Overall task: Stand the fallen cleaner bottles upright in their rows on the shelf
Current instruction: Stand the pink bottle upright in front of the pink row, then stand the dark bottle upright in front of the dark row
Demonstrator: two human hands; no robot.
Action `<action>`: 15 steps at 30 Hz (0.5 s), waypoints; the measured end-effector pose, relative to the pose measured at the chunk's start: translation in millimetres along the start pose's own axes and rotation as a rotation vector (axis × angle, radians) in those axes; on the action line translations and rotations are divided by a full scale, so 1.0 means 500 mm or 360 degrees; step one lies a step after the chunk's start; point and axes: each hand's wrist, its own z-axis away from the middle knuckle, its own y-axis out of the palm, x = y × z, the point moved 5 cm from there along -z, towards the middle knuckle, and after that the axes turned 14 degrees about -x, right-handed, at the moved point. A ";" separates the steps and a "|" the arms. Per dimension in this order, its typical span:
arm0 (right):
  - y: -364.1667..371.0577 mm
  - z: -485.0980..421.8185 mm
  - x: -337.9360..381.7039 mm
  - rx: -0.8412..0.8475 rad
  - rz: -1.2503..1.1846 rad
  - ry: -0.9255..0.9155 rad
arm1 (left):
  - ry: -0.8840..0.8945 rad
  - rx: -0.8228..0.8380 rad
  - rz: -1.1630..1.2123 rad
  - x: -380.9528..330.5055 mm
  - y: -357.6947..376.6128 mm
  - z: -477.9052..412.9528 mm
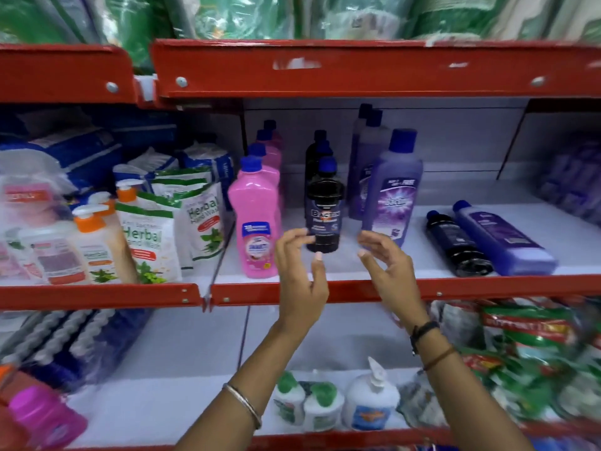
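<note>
- We see the left hand [300,268] and right hand [385,265] open, fingers spread, flanking the upright black plastic cleaner bottle [324,213]; neither grips it, likely steadying it.
- Black bottle fronts its row, between the pink bottle [255,219] and the purple bottle [392,190].
- Fallen dark bottle [457,244] and fallen purple bottle [502,237] lie touching on the white shelf [357,265], right; we judge these next.

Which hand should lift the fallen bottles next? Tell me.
Right hand: the black bottle and purple bottle lie flat on its side of the shelf. The left hand is farther away. Both are empty.
</note>
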 end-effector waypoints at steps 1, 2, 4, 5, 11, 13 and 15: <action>-0.042 -0.012 -0.016 -0.0072 0.0039 0.0017 | -0.0019 0.0152 0.0050 -0.014 0.041 0.014; -0.085 -0.026 -0.033 -0.0142 0.0091 0.0041 | -0.0045 0.0320 0.0089 -0.027 0.085 0.030; -0.170 -0.057 -0.067 -0.0281 0.0213 0.0127 | -0.0127 0.0673 0.0124 -0.040 0.172 0.065; -0.211 -0.075 -0.081 -0.0362 0.0291 0.0140 | -0.0189 0.0827 0.0129 -0.045 0.214 0.084; -0.323 -0.177 -0.142 -0.0300 0.0897 0.0258 | -0.0922 0.1304 -0.0035 -0.082 0.422 0.151; -0.315 -0.199 -0.156 -0.0211 0.1089 0.0276 | -0.0987 0.1399 -0.0289 -0.071 0.475 0.159; -0.307 -0.210 -0.169 -0.0146 0.1229 0.0281 | -0.0963 0.1438 -0.0576 -0.056 0.506 0.168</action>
